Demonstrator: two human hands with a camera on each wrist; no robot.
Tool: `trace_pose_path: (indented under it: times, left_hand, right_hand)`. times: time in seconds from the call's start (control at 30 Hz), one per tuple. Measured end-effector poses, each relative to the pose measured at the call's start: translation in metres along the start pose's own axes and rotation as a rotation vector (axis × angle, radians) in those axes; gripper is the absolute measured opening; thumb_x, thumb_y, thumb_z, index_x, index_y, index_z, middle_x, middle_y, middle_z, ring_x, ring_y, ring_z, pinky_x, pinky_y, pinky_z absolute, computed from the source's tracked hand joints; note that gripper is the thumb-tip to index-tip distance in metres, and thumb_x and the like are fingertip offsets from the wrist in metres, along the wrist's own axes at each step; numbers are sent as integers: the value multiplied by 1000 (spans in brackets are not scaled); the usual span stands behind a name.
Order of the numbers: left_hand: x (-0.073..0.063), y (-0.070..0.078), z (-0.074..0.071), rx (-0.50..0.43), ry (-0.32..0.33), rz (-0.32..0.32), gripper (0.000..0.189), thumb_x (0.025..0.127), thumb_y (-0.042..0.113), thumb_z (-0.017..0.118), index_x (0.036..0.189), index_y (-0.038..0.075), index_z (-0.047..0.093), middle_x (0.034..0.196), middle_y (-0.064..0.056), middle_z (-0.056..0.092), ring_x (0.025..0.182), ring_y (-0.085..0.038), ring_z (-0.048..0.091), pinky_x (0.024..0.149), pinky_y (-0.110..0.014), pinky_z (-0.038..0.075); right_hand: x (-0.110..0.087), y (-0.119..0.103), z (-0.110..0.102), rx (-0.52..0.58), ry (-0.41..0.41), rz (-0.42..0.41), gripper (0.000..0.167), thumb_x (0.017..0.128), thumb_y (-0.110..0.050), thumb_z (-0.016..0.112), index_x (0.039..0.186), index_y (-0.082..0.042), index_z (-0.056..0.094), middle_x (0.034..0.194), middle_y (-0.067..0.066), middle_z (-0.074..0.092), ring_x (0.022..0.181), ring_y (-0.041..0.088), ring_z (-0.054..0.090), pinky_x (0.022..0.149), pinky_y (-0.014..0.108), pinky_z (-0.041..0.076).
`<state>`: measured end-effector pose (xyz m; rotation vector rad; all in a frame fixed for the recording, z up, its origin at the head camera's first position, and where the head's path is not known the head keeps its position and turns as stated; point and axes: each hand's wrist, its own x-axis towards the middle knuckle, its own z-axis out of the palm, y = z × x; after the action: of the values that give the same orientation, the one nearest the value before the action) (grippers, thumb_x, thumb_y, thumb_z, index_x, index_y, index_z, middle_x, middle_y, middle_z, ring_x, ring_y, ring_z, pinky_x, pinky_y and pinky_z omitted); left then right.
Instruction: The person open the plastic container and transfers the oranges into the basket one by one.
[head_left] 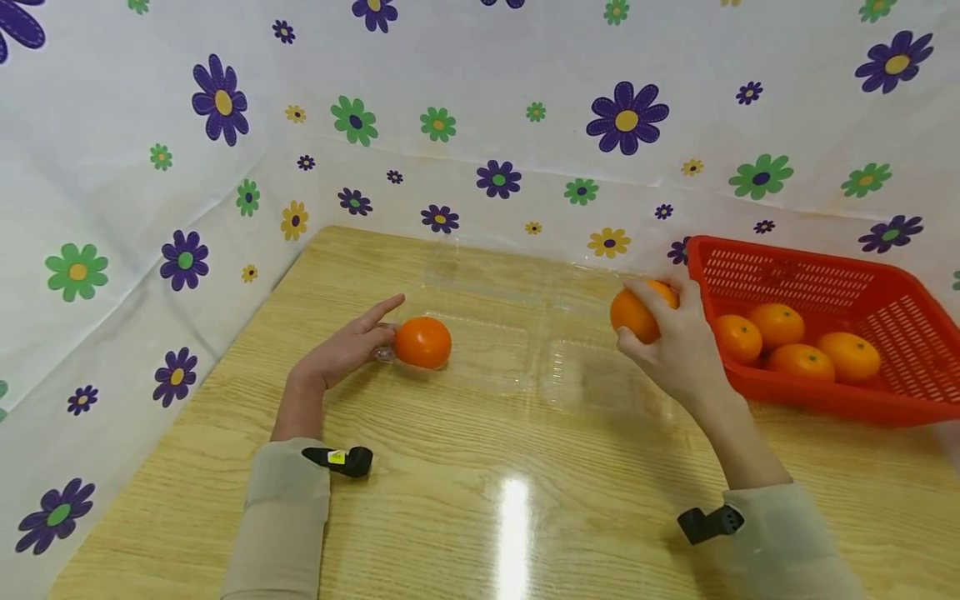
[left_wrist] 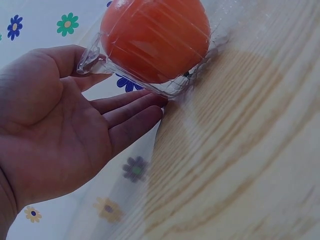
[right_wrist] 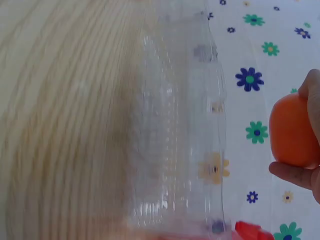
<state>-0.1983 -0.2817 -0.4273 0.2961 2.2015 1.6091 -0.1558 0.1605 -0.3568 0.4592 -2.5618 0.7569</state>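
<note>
A clear plastic container (head_left: 480, 354) with its lid folded open lies on the table. One orange (head_left: 423, 342) sits in its left end. My left hand (head_left: 348, 346) touches that end beside the orange, its fingers extended; in the left wrist view, the hand's (left_wrist: 75, 115) straight fingertips reach the container's clear side. My right hand (head_left: 675, 342) grips another orange (head_left: 633, 315) above the container's right end, thumb on the near side. In the right wrist view, this orange (right_wrist: 294, 131) shows between thumb and fingers, and the hand is partly cut off.
A red plastic basket (head_left: 840, 404) holding several oranges (head_left: 801, 363) stands on the right, close to my right hand. Behind and to the left hangs a white flowered cloth (head_left: 465, 75). The wooden table (head_left: 420, 517) extends toward me.
</note>
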Motion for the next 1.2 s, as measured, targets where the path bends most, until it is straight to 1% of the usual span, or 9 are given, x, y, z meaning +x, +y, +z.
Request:
trace_pose_path:
  times: [0.07,0.23,0.3,0.47,0.6,0.67,0.87,1.03,1.2]
  left_hand:
    - [0,-1,0,4,4,1,58,107,25,40,161,24,18,118,-12,45,111,-28,43,99,-39,35]
    - [0,-1,1,8,7,-3,58,106,24,41,160,25,18,113,-14,46,110,-28,44,96,-40,33]
    - [0,0,1,18,3,-6,59,106,24,41,160,25,18,118,-15,46,111,-29,44,98,-41,32]
    - [1,0,0,43,2,-20,59,106,27,41,160,29,17,135,-15,44,120,-31,42,109,-47,31]
    - [1,0,0,35,7,-22,59,106,27,41,160,30,17,130,-15,47,120,-31,42,110,-48,29]
    - [1,0,0,28,8,-21,59,106,27,41,160,29,18,133,-16,45,121,-32,41,110,-48,29]
    - [-1,0,-1,27,10,-12,59,106,28,42,161,26,18,153,-14,27,125,-33,37,110,-50,27]
    - [0,1,0,19,11,-14,59,106,27,42,160,27,19,145,-16,34,122,-33,38,107,-47,27]
    - [-1,1,1,23,15,-15,59,106,26,42,160,25,18,149,-16,29,123,-33,37,105,-46,27]
  right_hand:
    - [1,5,-7,-6,-7,19,48,84,-16,67,131,-16,61,137,25,37,103,44,53,76,60,54]
    - [-2,20,-23,-39,-6,83,50,86,-18,66,135,-19,58,141,26,33,105,50,51,78,66,51]
    - [-5,29,-29,-53,9,108,50,86,-19,67,136,-18,59,141,27,32,105,52,50,78,68,50]
    - [-12,52,-45,-72,73,161,50,84,-17,69,133,-12,60,138,28,34,101,55,49,79,71,48]
    - [-15,71,-57,-88,93,223,50,85,-17,69,134,-11,58,139,29,32,103,55,48,82,72,46]
    - [-17,82,-62,-95,76,268,51,88,-18,67,137,-12,56,141,29,29,106,55,45,84,72,45]
    - [-23,113,-77,-124,65,378,55,92,-23,62,144,-10,50,145,31,24,107,56,43,86,68,42]
    - [-24,133,-89,-139,46,455,56,94,-26,57,146,-8,46,145,33,22,109,58,41,89,71,41]
    - [-22,151,-99,-118,-7,547,64,97,-31,53,153,-5,33,146,36,16,116,60,34,94,72,38]
